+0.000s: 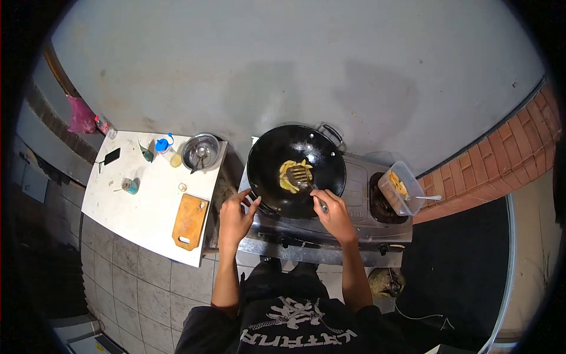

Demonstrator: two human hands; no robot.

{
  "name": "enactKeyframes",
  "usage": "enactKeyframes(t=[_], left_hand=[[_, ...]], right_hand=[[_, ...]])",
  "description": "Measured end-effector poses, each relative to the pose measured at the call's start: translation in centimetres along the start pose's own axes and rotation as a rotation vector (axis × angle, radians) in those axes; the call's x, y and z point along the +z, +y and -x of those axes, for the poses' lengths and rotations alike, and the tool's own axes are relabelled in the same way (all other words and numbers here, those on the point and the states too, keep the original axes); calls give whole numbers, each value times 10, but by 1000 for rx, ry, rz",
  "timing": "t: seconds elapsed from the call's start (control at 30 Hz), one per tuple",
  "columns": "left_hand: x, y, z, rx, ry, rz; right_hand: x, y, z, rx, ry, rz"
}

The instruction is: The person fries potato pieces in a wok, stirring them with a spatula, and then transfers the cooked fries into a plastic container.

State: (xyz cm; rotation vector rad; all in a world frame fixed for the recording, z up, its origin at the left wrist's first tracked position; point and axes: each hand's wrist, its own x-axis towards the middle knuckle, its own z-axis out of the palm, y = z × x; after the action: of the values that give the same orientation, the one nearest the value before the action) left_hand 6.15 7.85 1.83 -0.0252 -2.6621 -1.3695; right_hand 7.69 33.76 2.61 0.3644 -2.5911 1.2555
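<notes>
Closest of all, a black shirt [298, 342] carries pale upside-down lettering that appears to read "KATANA". Beyond it stands a metal stove [358, 180]; faint lettering on its top is too blurred to read. On its left side sits a black wok [274, 150]. At the wok's near-left edge, the left hand [236, 218] has thumb and fingers parted, touching or almost touching it. The right hand [333, 217] is closed around a slotted turner [299, 173], its head over yellow food pieces [288, 185] in the wok's middle.
</notes>
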Motion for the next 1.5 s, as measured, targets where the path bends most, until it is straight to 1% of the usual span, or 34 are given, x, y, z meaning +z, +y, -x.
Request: enactKeyframes(t=[0.03, 0.3, 0.37, 0.5, 0.6, 0.7, 0.73, 0.83, 0.87, 1.0, 1.07, 1.1, 1.17, 1.23, 1.33, 1.43, 1.5], left_hand=[[0, -1, 0, 20, 5, 0], [1, 7, -2, 10, -48, 6], [1, 9, -1, -12, -71, -2], [6, 7, -1, 11, -62, -4], [8, 9, 0, 25, -56, -5], [9, 6, 0, 23, -50, -11], [10, 4, 0, 23, -45, -14], [12, 0, 2, 51, -30, -41], [12, 0, 2, 51, -30, -44], [13, 0, 3, 35, -25, -19], [12, -1, 4, 34, -20, -19], [11, -1, 4, 31, -18, -26], [12, -2, 4, 30, -20, -32], [13, -4, 3, -2, -32, -38], [13, -2, 5, 11, -42, -22], [15, 0, 4, 41, -45, -39], [16, -2, 4, 69, -31, -43]], right_hand=[[-1, -1, 1, 29, 3, 1], [-11, -11, 7, 69, -14, 34], [-12, -12, 8, 26, 31, 32], [-8, -8, 6, 11, 50, 25], [-4, -6, 5, -6, -12, -4], [-8, -7, 7, 4, -16, 11], [-9, -5, 7, -27, 28, 4], [-10, -7, 8, -10, 39, -20], [-6, 0, 8, -38, 43, 1], [-8, -6, 8, 6, -14, 4], [-13, -8, 12, -11, 53, -34], [-16, -8, 13, -11, 55, -35], [-25, -5, 16, -4, 118, 0], [-31, -3, 14, -2, 138, 33], [-28, 1, 13, 30, 173, 40], [-21, 0, 9, 84, 117, -27], [-12, 6, 3, 77, 102, -36]])
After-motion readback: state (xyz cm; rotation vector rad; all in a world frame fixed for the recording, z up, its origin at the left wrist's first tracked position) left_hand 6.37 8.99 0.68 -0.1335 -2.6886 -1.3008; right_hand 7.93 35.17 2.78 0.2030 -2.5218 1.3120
